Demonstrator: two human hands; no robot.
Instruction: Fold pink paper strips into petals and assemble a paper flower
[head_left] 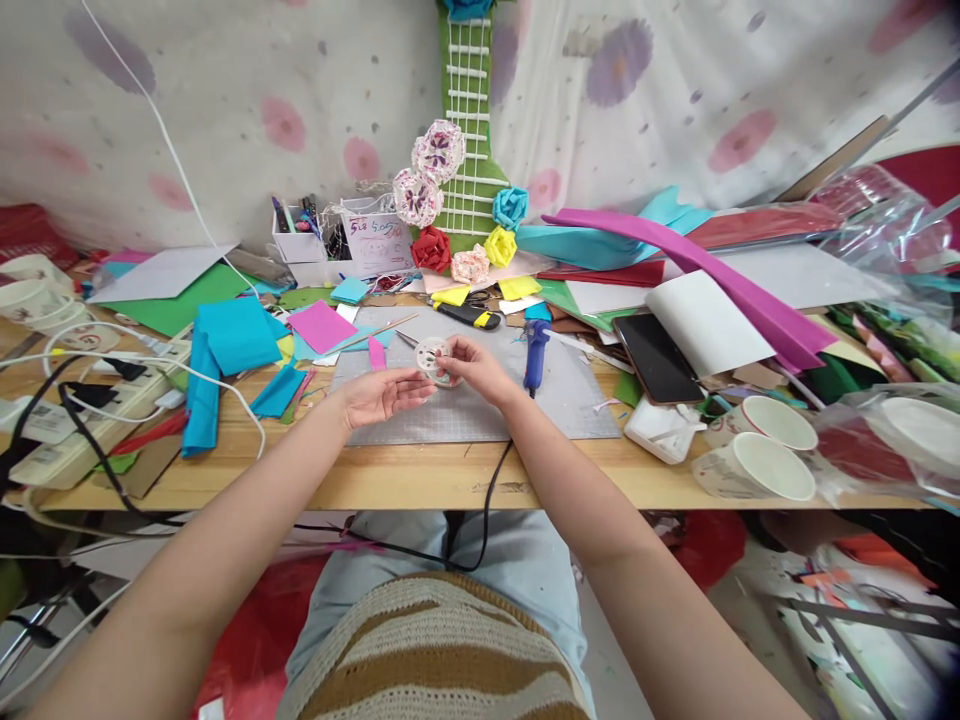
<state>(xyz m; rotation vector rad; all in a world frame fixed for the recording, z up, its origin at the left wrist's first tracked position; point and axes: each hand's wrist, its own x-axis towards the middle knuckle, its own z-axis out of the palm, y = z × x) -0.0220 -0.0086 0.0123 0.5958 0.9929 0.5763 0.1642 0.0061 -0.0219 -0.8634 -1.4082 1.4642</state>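
The right hand [474, 368] covers part of a white openwork disc [427, 352]; a white sheet [709, 320] hides part of a black-screened device [652, 360]; the frame's upper edge crops a blue flower [469, 8], its left a paper cup [22, 306].

Two hands close together, inward from the worktop's [420, 488] near edge.
The left hand [384, 396] is open, palm turned partly up, fingers reaching toward the right hand [474, 366], whose thumb and fingers bend into a pinch. Both bare forearms [274, 485] cross the near edge, slanting inward from either side.
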